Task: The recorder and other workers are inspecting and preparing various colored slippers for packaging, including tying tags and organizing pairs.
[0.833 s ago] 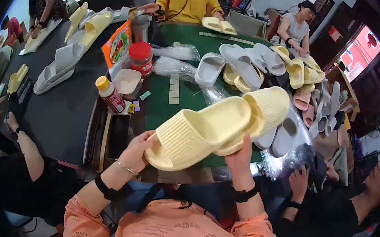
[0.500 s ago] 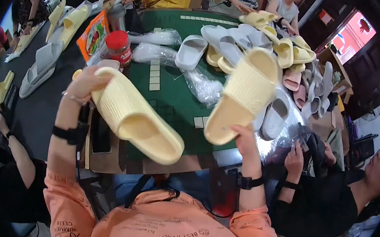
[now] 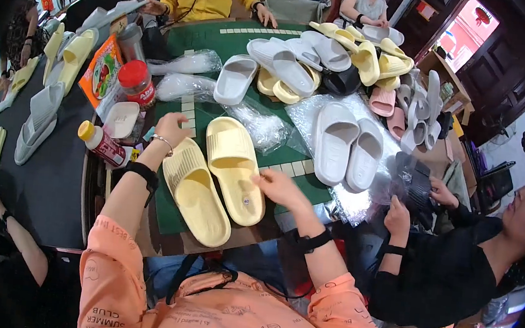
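Observation:
Two pale yellow slide slippers lie side by side at the near edge of the green-topped table (image 3: 275, 159), toes pointing away from me. My left hand (image 3: 172, 131) is closed at the toe of the left slipper (image 3: 199, 199), its fingertips partly hidden. The right slipper (image 3: 237, 168) has a small round sticker on its insole. My right hand (image 3: 280, 188) pinches this slipper's outer edge near the middle. Beyond the pair, a grey slipper (image 3: 236, 80) and clear plastic bags (image 3: 260, 126) lie on the table.
Grey slippers (image 3: 334, 142) lie on plastic wrapping to the right, before a pile of yellow slippers (image 3: 366, 63). A red-lidded jar (image 3: 136, 82) and a yellow-capped bottle (image 3: 100, 142) stand left. A person in black (image 3: 447, 277) at right handles a dark bagged slipper (image 3: 411, 178).
Both yellow slippers have come down from the air onto the table and now lie together. My right hand has moved left, my left hand slightly right. My view has shifted.

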The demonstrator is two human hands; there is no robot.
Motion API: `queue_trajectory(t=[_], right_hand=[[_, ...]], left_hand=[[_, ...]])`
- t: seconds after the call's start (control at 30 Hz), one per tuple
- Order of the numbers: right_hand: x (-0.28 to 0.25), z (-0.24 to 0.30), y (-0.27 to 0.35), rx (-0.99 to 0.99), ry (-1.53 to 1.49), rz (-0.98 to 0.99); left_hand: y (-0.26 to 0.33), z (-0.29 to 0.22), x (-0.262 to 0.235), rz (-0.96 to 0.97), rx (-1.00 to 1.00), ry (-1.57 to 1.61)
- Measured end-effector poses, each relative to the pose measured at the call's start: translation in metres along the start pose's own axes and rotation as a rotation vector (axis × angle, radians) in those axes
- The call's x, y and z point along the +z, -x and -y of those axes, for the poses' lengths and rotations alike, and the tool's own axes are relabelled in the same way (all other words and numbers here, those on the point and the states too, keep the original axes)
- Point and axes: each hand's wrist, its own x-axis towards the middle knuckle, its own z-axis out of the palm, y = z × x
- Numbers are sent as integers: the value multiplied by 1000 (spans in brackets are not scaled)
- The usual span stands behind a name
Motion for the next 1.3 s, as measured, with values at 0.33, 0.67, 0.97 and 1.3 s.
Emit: queue_trajectory(t=[0.33, 0.67, 0.97, 1.3], right_hand=[[-16, -69, -95, -4, 83, -561], [-28, -63, -46, -88, 243, -538], [-67, -46, 200, 219, 287, 95], [-87, 45, 209, -180, 373, 176]], left_hand=[[45, -152, 50, 233, 589, -107], [45, -163, 84, 402, 551, -579], [46, -152, 84, 357, 539, -652], [71, -158, 68, 59, 611, 62]])
